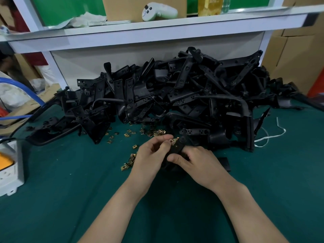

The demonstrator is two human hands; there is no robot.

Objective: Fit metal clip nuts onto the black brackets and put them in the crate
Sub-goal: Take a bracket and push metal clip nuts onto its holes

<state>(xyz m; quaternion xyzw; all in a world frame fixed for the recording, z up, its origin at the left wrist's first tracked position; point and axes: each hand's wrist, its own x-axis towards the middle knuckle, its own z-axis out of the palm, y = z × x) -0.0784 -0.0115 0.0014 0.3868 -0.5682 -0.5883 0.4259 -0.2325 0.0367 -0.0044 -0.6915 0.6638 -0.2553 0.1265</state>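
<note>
Both hands meet over the green mat (70, 172), just in front of the pile of brackets (175, 95). My right hand (198, 162) curls round the lower part of one black bracket (177, 149), thumb laid across it; most of that bracket is hidden under my fingers. My left hand (150, 153) is curled tight against its upper part, fingertips bunched. A gold clip nut (173, 140) shows just past those fingertips; I cannot tell if I pinch it or if it lies on the mat behind. Loose clip nuts (131, 159) are scattered to the left, small and blurred.
</note>
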